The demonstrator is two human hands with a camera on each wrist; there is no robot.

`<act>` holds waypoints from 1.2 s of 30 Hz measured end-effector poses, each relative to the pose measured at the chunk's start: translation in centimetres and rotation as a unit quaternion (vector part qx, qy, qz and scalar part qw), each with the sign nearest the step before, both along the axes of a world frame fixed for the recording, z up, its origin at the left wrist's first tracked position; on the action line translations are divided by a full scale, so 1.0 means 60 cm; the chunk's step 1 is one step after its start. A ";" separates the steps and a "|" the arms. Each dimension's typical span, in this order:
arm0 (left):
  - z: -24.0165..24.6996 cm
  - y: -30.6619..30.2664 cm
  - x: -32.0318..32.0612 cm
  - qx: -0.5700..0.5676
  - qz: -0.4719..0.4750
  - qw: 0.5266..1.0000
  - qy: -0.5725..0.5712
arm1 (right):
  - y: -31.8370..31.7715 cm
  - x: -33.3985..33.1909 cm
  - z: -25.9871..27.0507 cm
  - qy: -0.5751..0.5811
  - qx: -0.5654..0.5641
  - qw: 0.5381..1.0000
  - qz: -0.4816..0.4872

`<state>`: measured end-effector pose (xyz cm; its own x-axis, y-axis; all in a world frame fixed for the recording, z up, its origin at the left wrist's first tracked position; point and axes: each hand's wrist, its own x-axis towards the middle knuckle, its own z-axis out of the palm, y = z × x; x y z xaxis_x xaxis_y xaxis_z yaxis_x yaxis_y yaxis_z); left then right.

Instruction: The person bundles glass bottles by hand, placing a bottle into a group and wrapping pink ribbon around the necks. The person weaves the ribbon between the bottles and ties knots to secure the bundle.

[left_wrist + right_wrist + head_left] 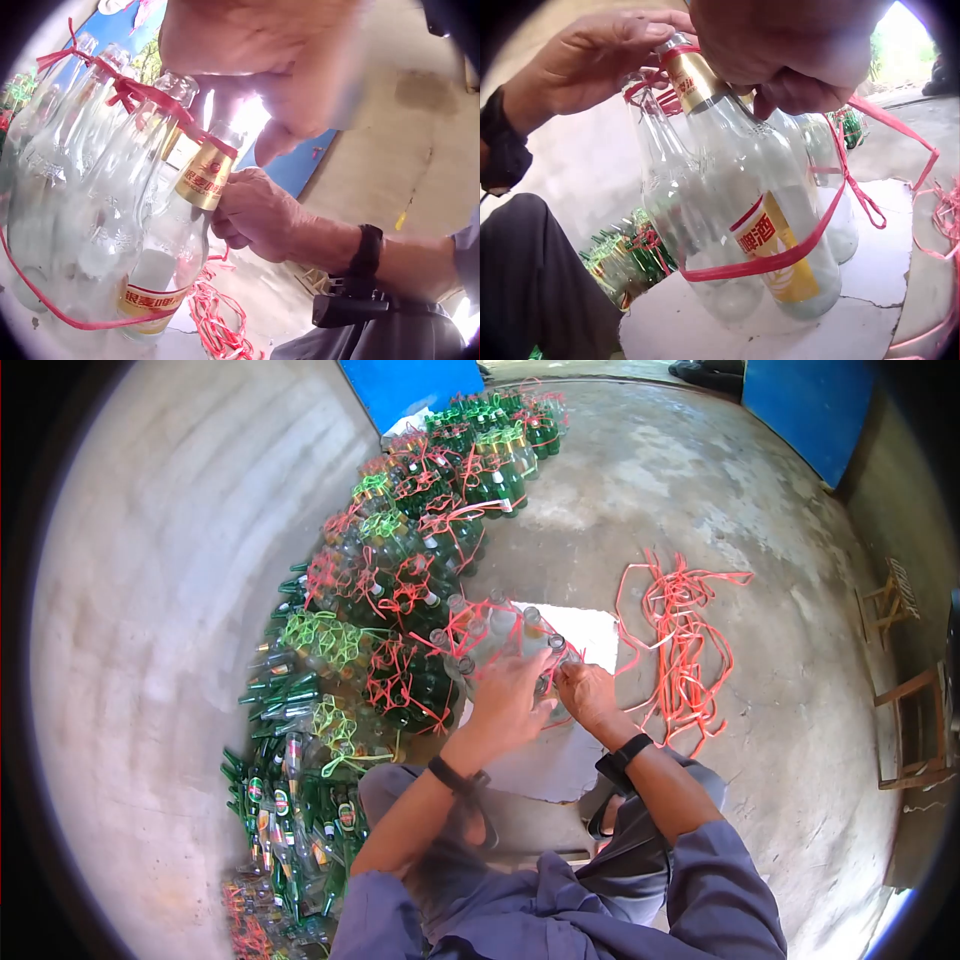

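Observation:
Clear glass bottles stand in a bundle on a white board, one with a gold neck label. Red strapping runs round their lower bodies, and more of it crosses between the necks. My left hand lies over the bottle tops; in the right wrist view its thumb and fingers touch the mouth of the gold-necked bottle. At that bottle's neck, on the right side, my right hand has its fingers curled and pinches the red strap, whose end is hidden behind the fingers.
Loose red strapping lies in a heap on the floor to the right. Many green bottles, bundled with red and green straps, line the left side along the wall. Wooden furniture stands at the far right.

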<state>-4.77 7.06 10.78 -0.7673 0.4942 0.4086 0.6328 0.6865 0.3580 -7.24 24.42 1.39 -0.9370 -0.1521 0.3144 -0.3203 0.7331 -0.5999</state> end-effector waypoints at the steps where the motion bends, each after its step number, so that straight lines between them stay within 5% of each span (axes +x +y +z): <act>1: 0.000 0.001 -0.007 -0.013 -0.020 1.000 -0.017 | -0.004 0.000 0.005 0.000 0.000 1.000 0.000; 10: 0.009 0.000 -0.025 -0.045 -0.015 0.996 -0.071 | -0.013 -0.003 0.020 -0.071 0.020 0.995 -0.073; 36: 0.027 0.005 -0.037 -0.120 -0.007 0.986 -0.111 | -0.002 -0.007 0.019 -0.019 0.008 1.000 -0.008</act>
<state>-7.01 7.33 12.38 -0.8167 0.5683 0.1004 0.5677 0.7598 0.3170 -7.64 24.32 2.54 -0.9506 -0.1407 0.2769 -0.2853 0.7477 -0.5996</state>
